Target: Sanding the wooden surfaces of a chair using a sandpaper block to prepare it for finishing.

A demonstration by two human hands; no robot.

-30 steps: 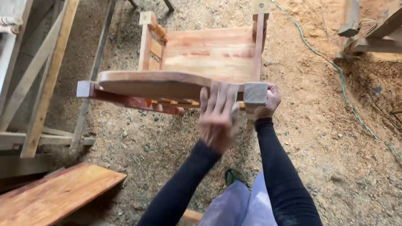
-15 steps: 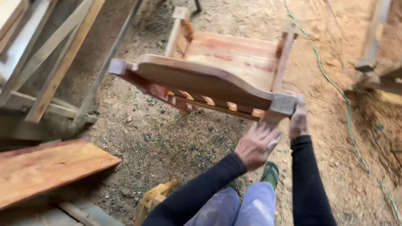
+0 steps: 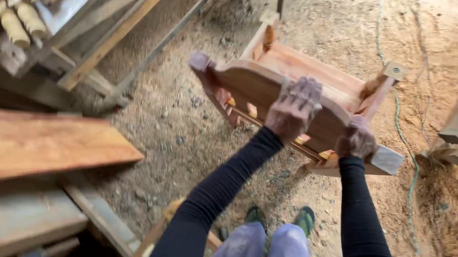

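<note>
- So the main thing here was a reddish-brown wooden chair frame [image 3: 307, 80], unfinished timber, held up off the ground and tipped over at an angle toward the person.
- Its curved top rail faced the camera, with short slats showing under it and square leg ends poking out at the corners.
- The left hand [image 3: 294, 107] lay flat on the face of that curved rail, fingers spread and pointing up, palm pressed on the wood rather than wrapped round it.
- The right hand [image 3: 356, 137] was closed around the frame low down near the pale square leg end [image 3: 388, 159], fingers curled under so I couldn't see them properly.
- Both arms were in long black sleeves and both hands looked pretty dusty.
- Below the chair was a sawdust-covered dirt floor [image 3: 186, 131], and the chair didn't look to be touching it anywhere that I could make out.
- A green cord [image 3: 401, 130] snaked across the floor to the right of the chair, passing near the right-hand legs.
- On the left, well apart from the chair, sat a wide reddish-brown wooden plank [image 3: 40, 145] lying flat on top of greyer boards.
- Upper left was a stack of pale timber offcuts [image 3: 12, 6] with long battens leaning beside them.
- The person's knees in grey-blue trousers and green shoe toes [image 3: 304, 218] showed at the bottom, right under the chair.
</note>
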